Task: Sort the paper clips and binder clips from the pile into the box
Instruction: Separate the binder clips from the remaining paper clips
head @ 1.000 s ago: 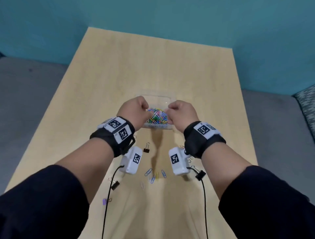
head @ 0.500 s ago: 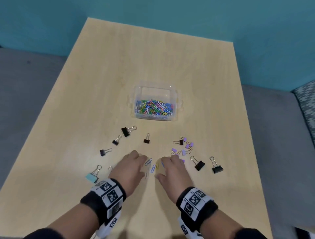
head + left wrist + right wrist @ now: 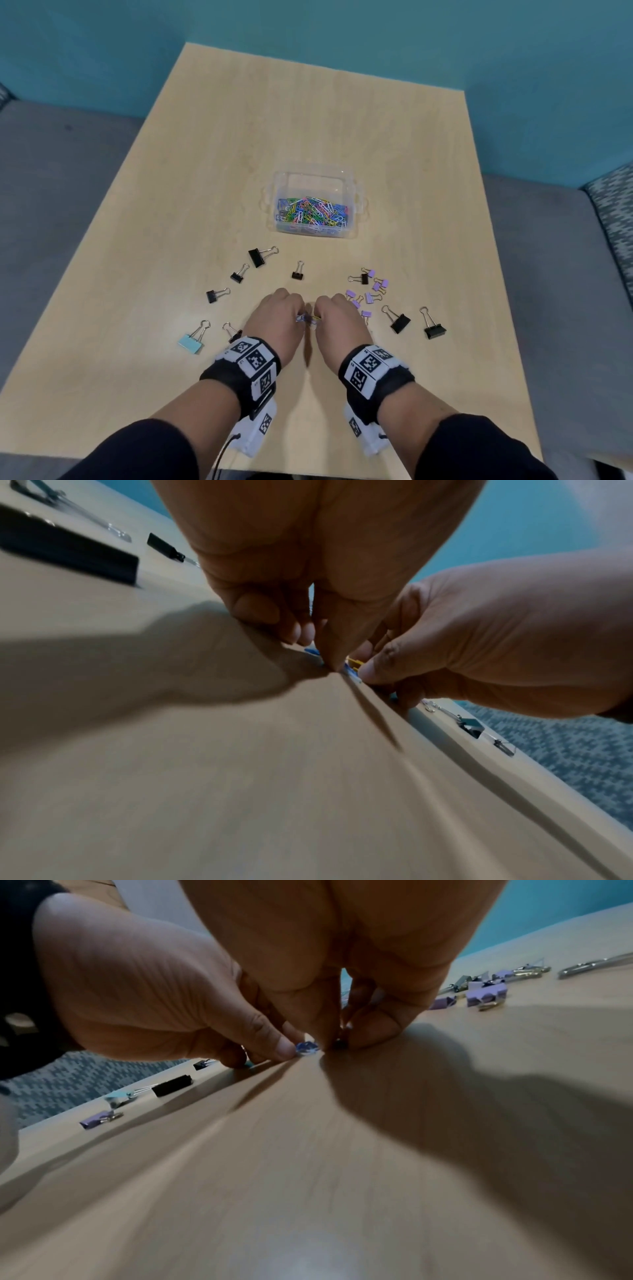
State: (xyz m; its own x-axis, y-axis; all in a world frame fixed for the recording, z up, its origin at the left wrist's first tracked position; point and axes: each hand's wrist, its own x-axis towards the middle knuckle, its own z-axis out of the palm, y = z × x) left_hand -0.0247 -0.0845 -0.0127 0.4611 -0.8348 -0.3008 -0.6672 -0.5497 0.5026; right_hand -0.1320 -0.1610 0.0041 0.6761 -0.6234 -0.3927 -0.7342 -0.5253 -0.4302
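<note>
A clear plastic box (image 3: 356, 205) in the middle of the table holds a heap of coloured paper clips (image 3: 313, 214). Nearer to me, my left hand (image 3: 297, 313) and right hand (image 3: 321, 314) meet knuckle to knuckle on the tabletop. Both have curled fingers gathering a few loose paper clips (image 3: 308, 319) between them. In the left wrist view, blue and yellow clips (image 3: 352, 666) show between my left thumb and the right hand (image 3: 373, 669). In the right wrist view, a blue clip (image 3: 307, 1048) sits at the left hand's thumb tip (image 3: 286, 1049).
Black binder clips (image 3: 257, 257) lie to the left and at the right (image 3: 434, 329). A pale blue one (image 3: 191, 342) lies at the near left. Several small purple ones (image 3: 371, 296) cluster right of my hands. The wooden table (image 3: 308, 120) lies bare beyond the box.
Both hands came back from over the box to the near side of the table. Their fingers, spread flat half a second ago, have curled in on the loose paper clips.
</note>
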